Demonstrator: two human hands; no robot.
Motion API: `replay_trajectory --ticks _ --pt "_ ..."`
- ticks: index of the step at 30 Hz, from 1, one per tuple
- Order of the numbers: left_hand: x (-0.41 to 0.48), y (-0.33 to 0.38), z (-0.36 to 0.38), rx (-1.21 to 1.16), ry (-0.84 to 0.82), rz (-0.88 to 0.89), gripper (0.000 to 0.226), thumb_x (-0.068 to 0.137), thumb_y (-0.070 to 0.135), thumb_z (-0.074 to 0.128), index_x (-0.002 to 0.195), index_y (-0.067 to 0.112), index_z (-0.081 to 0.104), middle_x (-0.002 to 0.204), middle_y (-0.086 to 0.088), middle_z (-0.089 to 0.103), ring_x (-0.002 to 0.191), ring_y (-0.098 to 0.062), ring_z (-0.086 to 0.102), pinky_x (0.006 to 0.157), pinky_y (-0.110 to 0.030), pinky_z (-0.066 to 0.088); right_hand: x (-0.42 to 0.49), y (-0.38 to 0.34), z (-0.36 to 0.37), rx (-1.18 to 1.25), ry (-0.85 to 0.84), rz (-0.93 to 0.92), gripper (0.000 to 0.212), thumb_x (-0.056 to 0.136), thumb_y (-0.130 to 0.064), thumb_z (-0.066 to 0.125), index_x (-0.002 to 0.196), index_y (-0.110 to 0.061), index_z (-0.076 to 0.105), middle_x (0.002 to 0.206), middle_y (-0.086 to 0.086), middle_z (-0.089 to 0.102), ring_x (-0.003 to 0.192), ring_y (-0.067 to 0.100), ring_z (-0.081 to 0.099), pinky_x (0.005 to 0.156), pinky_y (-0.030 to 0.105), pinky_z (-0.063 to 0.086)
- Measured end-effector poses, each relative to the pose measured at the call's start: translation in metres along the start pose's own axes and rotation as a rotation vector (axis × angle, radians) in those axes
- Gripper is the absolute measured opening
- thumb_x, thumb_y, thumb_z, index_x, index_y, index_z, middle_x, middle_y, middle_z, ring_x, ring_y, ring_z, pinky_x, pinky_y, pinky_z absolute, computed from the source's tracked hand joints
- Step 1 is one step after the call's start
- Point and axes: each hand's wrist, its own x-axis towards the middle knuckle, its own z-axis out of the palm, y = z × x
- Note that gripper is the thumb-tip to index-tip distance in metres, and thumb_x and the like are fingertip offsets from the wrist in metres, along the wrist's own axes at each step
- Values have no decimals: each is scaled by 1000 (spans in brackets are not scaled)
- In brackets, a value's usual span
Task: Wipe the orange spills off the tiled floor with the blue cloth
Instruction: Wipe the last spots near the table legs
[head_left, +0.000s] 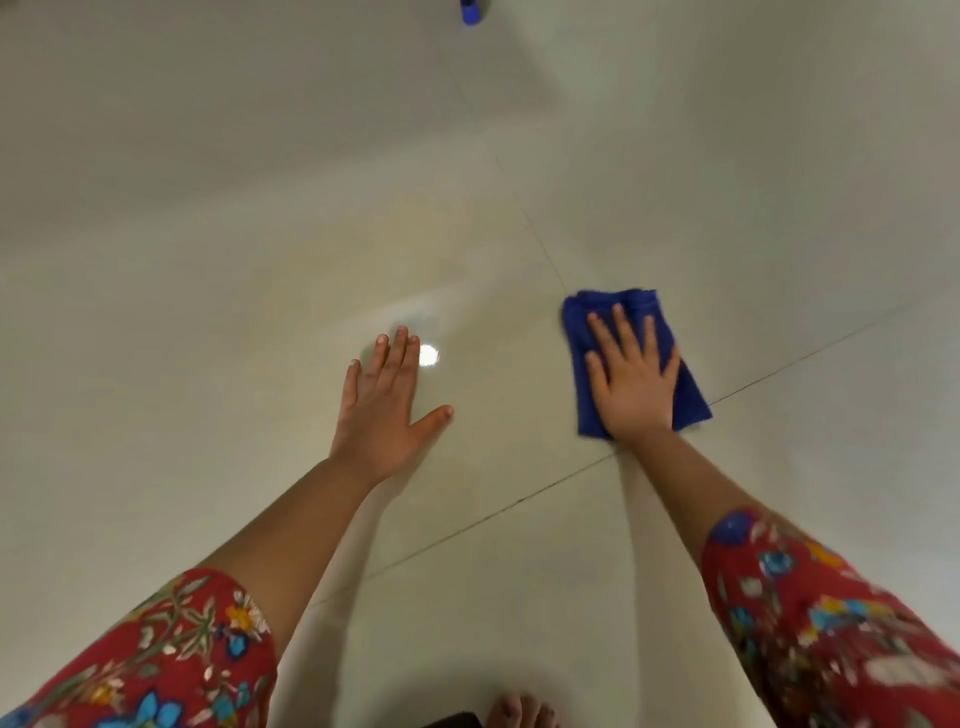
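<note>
Pressing flat on blue cloth (579, 338), right hand (634, 384) w/ fingers straight; left hand (384, 410) flat on tiled floor (208, 260), fingers spread, holding nothing.

Middle of the blue cloth (692, 397) hidden under the flat right hand (631, 384), only its borders showing; the tiled floor (779, 218) beneath it is covered too. Small blue object (470, 11) cut by the top edge, too little in frame to identify; bare toes (522, 712) and a dark shape (457, 721) beside them cut by the bottom edge. Both floral sleeves run out at the bottom corners, the right sleeve (831, 634) smeared with blur, the left sleeve (156, 654) sharper.
</note>
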Motion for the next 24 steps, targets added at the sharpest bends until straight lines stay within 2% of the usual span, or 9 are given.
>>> replay_trajectory --ticks 2,4,8,10,15,17,19,22,24 --pt "10 9 2 -5 -4 14 88 90 66 34 153 23 -10 158 10 -21 144 -8 -23 117 -38 -13 41 -14 -9 62 -3 166 54 100 -51 18 152 -42 5 163 -11 -3 149 26 -7 114 64 0" --pt "25 18 4 2 -19 18 90 90 66 35 152 23 -12 158 10 -23 144 -10 -23 118 -39 -12 65 -48 -13 88 -11 160 55 100 -50 20 152 -41 4 163 -10 -5 149 27 -9 114 64 -2" --pt "49 22 2 1 -36 -10 89 90 66 36 151 25 -16 156 11 -27 144 -10 -25 118 -38 -13 26 -86 1 -2 -21 -392 53 100 -50 20 152 -43 10 162 -14 3 150 25 -4 117 58 -2" --pt "51 19 5 28 -25 4 87 91 66 32 149 26 -19 153 12 -32 142 -9 -28 117 -38 -15 23 -59 1 -15 -22 -484 52 98 -53 20 150 -47 14 161 -16 8 150 22 1 117 56 0" --pt "50 19 11 98 18 -9 87 83 70 11 148 26 -24 152 12 -36 139 -8 -34 113 -36 -23 106 -10 -20 47 41 134 53 100 -50 19 152 -43 10 163 -11 2 150 25 -3 115 62 3" --pt "51 19 11 106 26 -7 87 82 70 11 149 25 -22 152 12 -35 140 -9 -33 114 -37 -21 132 -39 -24 72 57 180 54 101 -49 21 152 -41 8 163 -10 -1 149 28 -6 114 64 -1" --pt "48 20 12 115 34 -10 87 82 70 10 149 25 -21 152 12 -33 142 -10 -30 115 -38 -17 136 -87 -18 55 33 22 55 100 -48 24 152 -39 11 163 -9 2 149 30 -4 114 64 0" --pt "50 20 14 145 33 -31 90 80 73 7 150 22 -18 153 11 -31 143 -10 -27 116 -40 -14 110 -156 -1 -20 1 -423 52 100 -46 26 151 -43 16 162 -13 9 150 28 2 115 62 2" --pt "52 18 15 148 23 -26 91 80 74 7 150 22 -18 152 11 -32 143 -10 -27 116 -40 -13 105 -166 1 6 -22 -555 50 100 -46 27 149 -45 21 161 -16 13 150 24 5 116 60 2"
